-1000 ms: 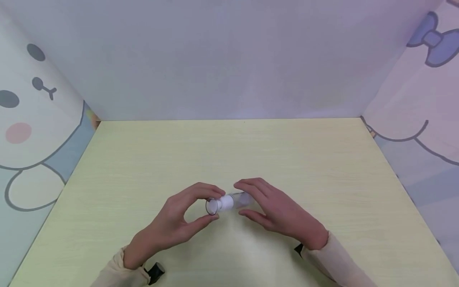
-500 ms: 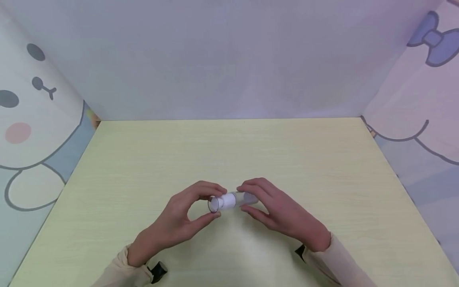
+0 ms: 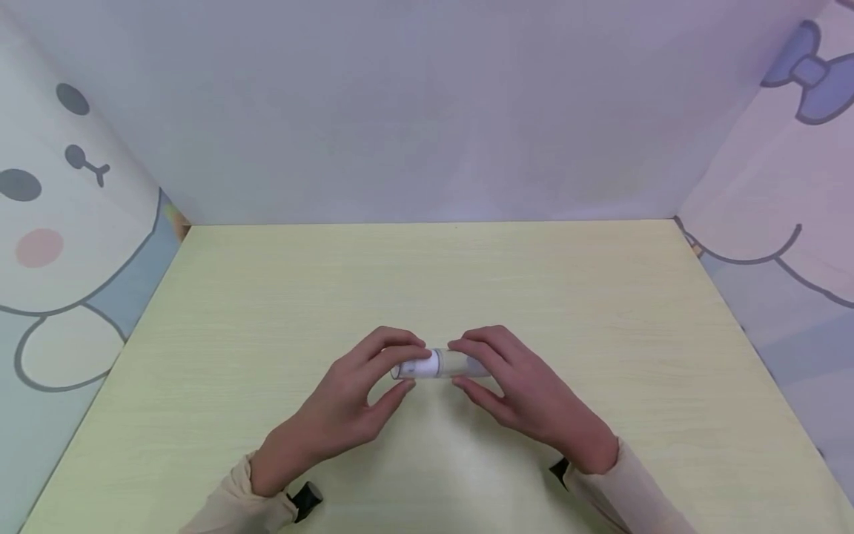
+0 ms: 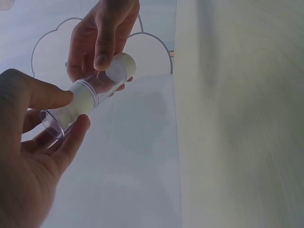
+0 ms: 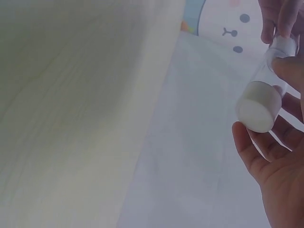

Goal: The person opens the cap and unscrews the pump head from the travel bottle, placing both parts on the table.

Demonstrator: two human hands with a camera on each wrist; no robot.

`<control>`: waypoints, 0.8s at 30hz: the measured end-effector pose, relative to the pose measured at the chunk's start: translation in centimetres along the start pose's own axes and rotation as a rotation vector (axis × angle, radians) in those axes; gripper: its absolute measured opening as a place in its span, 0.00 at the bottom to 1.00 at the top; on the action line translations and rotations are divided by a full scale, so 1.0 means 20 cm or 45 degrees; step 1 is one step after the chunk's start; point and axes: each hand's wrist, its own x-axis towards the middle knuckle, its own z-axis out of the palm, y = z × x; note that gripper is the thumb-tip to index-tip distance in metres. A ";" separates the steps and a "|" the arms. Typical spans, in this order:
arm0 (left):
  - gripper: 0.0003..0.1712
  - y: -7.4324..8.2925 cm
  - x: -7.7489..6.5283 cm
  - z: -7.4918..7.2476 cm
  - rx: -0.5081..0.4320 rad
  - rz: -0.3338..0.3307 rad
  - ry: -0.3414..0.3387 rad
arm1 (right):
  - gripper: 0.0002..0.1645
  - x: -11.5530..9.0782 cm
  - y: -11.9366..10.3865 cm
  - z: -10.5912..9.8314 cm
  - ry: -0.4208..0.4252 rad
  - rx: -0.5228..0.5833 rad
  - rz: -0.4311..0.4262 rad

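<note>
A small clear bottle (image 3: 445, 363) with a white collar under a clear cap lies level between both hands, above the table. My left hand (image 3: 350, 393) grips the capped end, thumb on the near side and fingers over the far side. The other end is held by my right hand (image 3: 517, 378), partly covering it. In the left wrist view the open-looking clear rim (image 4: 51, 124) sticks out past the left fingertips. A wide white base (image 5: 259, 107) shows at the bottle's right end in the right wrist view, with the right thumb and fingers around the body.
Under the hands is a pale wood-grain table (image 3: 427, 289). A plain light wall (image 3: 427, 111) rises behind it. Side panels with cartoon prints (image 3: 67, 245) flank the table. Each wrist wears a black camera mount (image 3: 307, 502) by a light sleeve.
The bottle has shifted slightly right and swung from tilted to nearly level. My left hand has moved right and a little away from the body, its fingers reaching further along the cap; the right closed in.
</note>
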 end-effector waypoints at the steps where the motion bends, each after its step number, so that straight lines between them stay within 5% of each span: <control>1: 0.27 0.00 0.00 0.00 0.016 -0.007 0.001 | 0.25 0.00 0.00 0.00 0.005 -0.010 -0.003; 14: 0.30 0.00 0.04 0.06 0.224 -0.069 0.086 | 0.23 0.03 -0.04 -0.01 0.056 -0.140 -0.033; 24: 0.27 -0.01 0.05 0.08 0.177 -0.072 0.155 | 0.22 0.03 -0.05 -0.03 0.074 -0.130 -0.007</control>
